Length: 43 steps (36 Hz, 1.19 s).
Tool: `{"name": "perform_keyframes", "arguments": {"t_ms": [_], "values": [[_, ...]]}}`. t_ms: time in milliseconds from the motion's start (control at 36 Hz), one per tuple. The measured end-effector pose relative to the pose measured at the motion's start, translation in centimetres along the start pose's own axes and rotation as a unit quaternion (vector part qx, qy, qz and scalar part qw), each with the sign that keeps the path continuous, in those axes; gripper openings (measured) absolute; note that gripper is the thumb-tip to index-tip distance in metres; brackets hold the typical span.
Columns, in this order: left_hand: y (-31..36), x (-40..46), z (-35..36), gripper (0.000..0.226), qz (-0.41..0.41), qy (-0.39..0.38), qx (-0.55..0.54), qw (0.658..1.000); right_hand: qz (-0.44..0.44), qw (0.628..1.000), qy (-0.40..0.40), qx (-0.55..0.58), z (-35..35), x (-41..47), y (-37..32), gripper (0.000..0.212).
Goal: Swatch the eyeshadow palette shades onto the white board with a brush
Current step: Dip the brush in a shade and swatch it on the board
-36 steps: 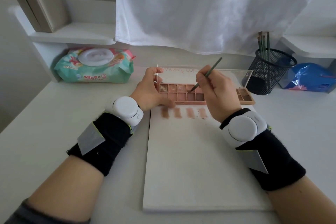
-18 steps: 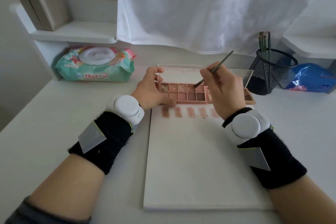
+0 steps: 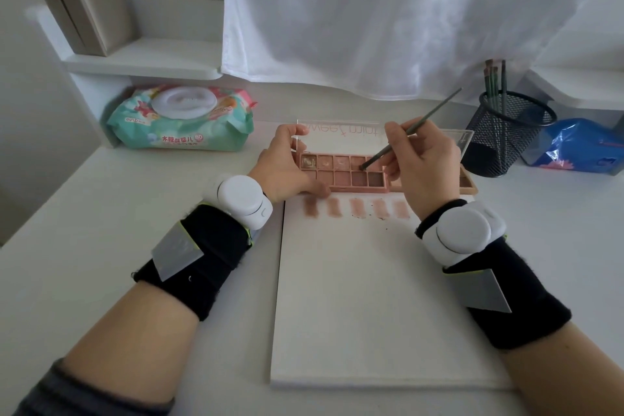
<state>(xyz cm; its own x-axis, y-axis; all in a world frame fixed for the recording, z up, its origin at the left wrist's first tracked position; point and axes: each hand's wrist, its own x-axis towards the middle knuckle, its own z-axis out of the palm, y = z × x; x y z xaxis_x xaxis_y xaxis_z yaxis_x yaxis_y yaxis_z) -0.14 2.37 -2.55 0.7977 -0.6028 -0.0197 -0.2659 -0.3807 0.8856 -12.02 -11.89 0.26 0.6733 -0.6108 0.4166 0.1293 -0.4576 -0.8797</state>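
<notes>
Head view: an eyeshadow palette (image 3: 342, 172) is seen lying open on the desk (image 3: 84, 230), just beyond the far edge of the white board (image 3: 364, 297), its clear lid (image 3: 341, 132) raised towards the curtain (image 3: 388, 10). The palette is gripped at its left end by the left hand (image 3: 287, 169), thumb at the near edge and fingers curled over the lid corner; this is judged to be a steadying hold against the push of the bristles. A thin brush (image 3: 410, 130) is pinched in the right hand (image 3: 423, 162), handle slanted up and to the right, tip set down in a pan of the upper row, right of centre. Pigment is judged to be in the course of loading. Five swatches (image 3: 358, 208) are noted in a row along the board's far edge, directly below the pans, with dark specks of fallout beside the fourth. The remainder of the board is unmarked, so the task is assessed as early. A mesh pot (image 3: 506, 142) holding further brushes stands to the right; a pack of wipes (image 3: 182, 121) lies at the left.
</notes>
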Motion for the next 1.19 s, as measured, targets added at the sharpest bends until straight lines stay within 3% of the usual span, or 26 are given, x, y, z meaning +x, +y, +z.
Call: {"name": "perform_keyframes", "arguments": {"t_ms": [278,611,917,1194], "values": [[-0.1,0.0,0.1,0.108,-0.001,0.003,-0.005,1.0,0.073,0.994,0.005,0.082,0.3,0.3,0.1,0.02],[-0.2,0.2,0.3,0.105,-0.003,0.008,-0.002,1.0,0.116,0.986,0.028,0.117,-0.1,0.8,0.2,0.021],[0.0,-0.2,0.8,0.092,0.001,0.015,0.016,1.0,0.192,0.973,0.002,0.128,-1.7,1.6,-0.1,0.025],[0.9,-0.8,1.3,0.109,-0.022,0.037,0.032,0.999,0.188,0.976,0.004,0.109,-6.4,-0.3,-0.8,0.027]]}}
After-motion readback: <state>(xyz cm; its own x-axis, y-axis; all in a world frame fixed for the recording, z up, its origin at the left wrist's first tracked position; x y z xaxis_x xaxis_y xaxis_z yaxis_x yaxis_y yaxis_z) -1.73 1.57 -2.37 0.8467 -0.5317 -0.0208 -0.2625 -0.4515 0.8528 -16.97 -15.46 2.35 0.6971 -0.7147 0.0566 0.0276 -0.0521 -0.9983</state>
